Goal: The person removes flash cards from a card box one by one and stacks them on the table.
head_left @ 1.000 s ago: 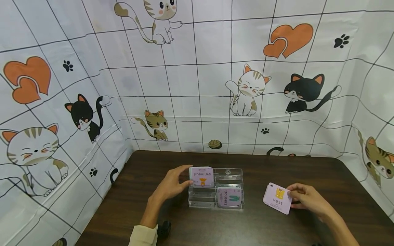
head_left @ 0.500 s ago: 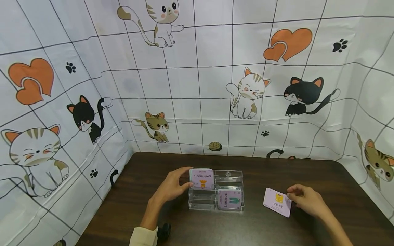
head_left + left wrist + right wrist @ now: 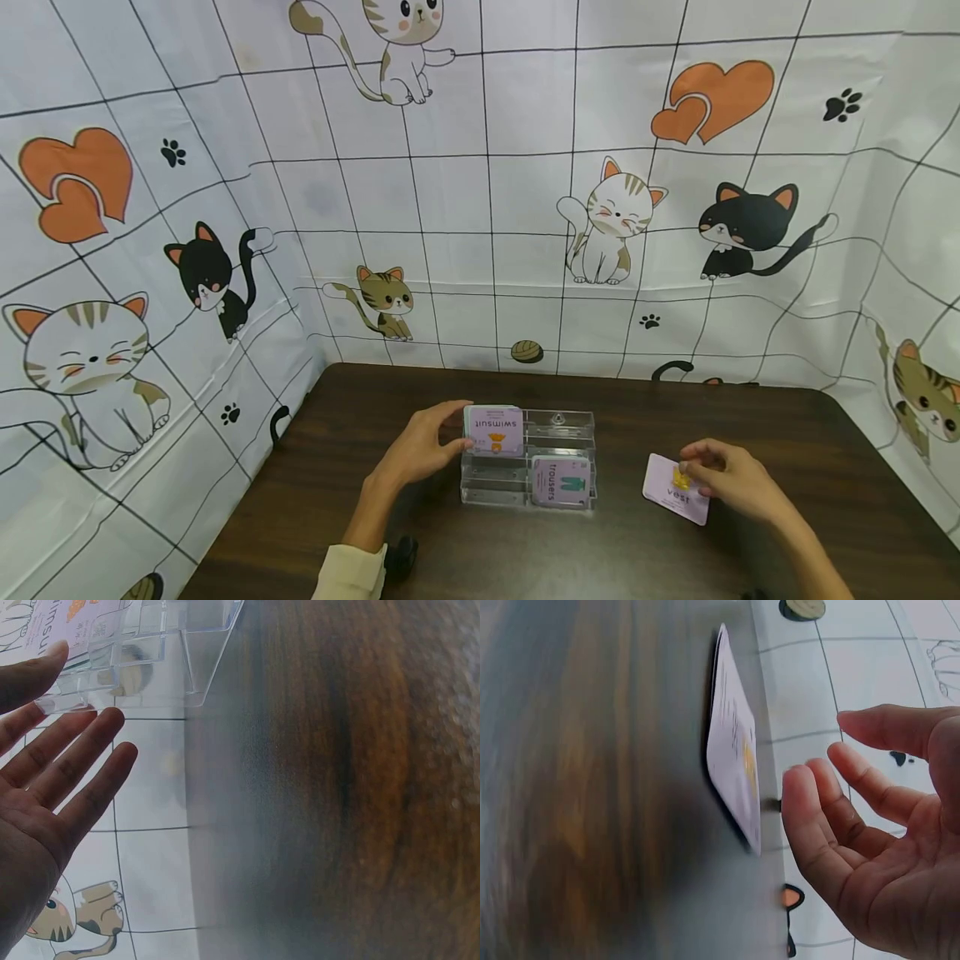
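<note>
A clear plastic card holder (image 3: 493, 498) with stepped tiers stands mid-table. On its upper left sits the swimsuit card (image 3: 495, 427), with edges of other cards just behind it. The trousers card (image 3: 560, 482) is at the lower right. My left hand (image 3: 417, 450) holds the holder's left side between thumb and index finger; in the left wrist view its other fingers (image 3: 97, 791) extend free. The vest card (image 3: 663, 485) lies on the table to the right. Above it hovers my right hand (image 3: 731, 477), fingers loosely bent, apart from the card (image 3: 735, 750) in the right wrist view.
The dark wooden table (image 3: 615, 554) meets a white sheet (image 3: 450, 200) printed with cats and hearts at its back and sides. A dark object (image 3: 402, 557) sits by the left sleeve (image 3: 351, 573).
My right hand has let go of the vest card, which now lies flat on the table. The hand has shifted slightly left over it. My left hand stays at the holder.
</note>
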### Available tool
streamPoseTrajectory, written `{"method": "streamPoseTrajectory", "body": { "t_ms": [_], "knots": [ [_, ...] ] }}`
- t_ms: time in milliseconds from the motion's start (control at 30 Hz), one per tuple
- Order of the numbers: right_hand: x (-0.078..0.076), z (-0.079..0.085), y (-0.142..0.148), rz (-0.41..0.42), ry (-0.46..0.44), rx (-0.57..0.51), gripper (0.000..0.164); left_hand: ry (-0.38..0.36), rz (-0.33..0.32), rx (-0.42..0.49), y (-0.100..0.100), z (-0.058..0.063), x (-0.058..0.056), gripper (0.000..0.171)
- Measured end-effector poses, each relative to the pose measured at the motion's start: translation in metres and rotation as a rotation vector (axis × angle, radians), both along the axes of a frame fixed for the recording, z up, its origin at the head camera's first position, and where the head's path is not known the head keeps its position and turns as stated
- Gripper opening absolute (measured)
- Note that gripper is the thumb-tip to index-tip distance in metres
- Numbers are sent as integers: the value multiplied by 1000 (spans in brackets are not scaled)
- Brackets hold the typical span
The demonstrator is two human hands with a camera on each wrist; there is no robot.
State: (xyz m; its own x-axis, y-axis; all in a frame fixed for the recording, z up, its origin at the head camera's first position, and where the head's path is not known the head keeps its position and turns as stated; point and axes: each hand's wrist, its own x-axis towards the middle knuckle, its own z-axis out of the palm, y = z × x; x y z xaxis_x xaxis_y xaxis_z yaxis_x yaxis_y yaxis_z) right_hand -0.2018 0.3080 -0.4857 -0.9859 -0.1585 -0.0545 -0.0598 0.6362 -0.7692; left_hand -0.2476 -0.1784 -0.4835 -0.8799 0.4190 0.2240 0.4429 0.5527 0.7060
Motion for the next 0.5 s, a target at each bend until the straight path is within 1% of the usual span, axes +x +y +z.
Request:
{"method": "streamPoseTrajectory", "body": {
  "t_ms": [167, 367, 500],
  "knots": [
    [0, 3, -13, 10, -15, -45, 31, 10, -2, 0, 0, 0, -1, 57],
    [1, 4, -28, 26, -21, -114, 31, 2, -12, 10, -1, 0, -1, 57],
    [2, 4, -37, 26, -35, -124, 33, 7, -11, -1, -1, -1, -1, 57]
  ]
}}
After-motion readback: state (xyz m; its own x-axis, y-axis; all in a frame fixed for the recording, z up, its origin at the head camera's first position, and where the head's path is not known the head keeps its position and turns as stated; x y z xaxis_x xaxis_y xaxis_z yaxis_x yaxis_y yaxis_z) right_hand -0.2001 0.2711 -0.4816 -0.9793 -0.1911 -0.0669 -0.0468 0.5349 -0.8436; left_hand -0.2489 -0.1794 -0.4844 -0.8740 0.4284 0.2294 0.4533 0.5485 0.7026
